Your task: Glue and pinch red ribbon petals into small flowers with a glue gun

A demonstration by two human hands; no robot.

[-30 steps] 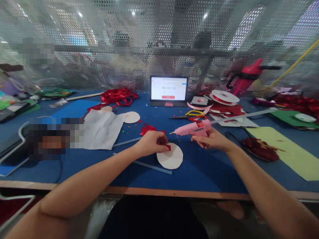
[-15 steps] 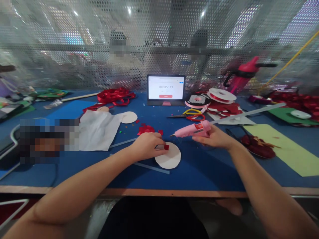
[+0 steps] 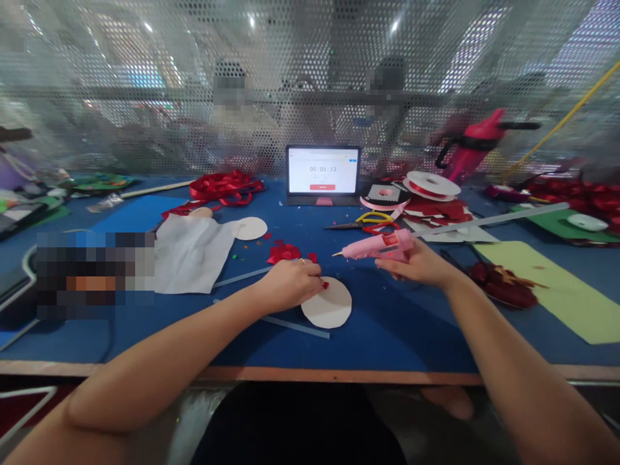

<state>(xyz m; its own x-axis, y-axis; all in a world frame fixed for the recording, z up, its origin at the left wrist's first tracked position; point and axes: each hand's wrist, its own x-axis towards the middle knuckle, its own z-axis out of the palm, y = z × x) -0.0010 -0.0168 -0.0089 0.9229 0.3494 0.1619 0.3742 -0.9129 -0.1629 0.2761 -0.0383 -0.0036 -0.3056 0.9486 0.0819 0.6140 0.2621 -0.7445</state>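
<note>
My left hand (image 3: 293,283) is closed in a pinch over the left edge of a white round disc (image 3: 329,309), with a small red ribbon piece (image 3: 325,285) at its fingertips. Just behind that hand lies a pile of small red pieces (image 3: 285,252). My right hand (image 3: 419,261) is wrapped around the handle of a pink glue gun (image 3: 378,246), whose nozzle points left, above and behind the disc. A long clear glue stick (image 3: 494,219) sticks out of the gun's back. Clear glue sticks (image 3: 295,327) also lie beside the disc, partly hidden by my left forearm.
Scissors (image 3: 363,223) with yellow and red handles lie behind the glue gun. Ribbon spools (image 3: 431,185) and a tablet (image 3: 323,171) showing a timer stand at the back. A white cloth (image 3: 194,255) and second disc (image 3: 252,228) are left; a pale green sheet (image 3: 557,284) is right.
The glue gun has tilted and shifted slightly right, away from the disc. My left fingers have turned down around the red piece, so less of it shows.
</note>
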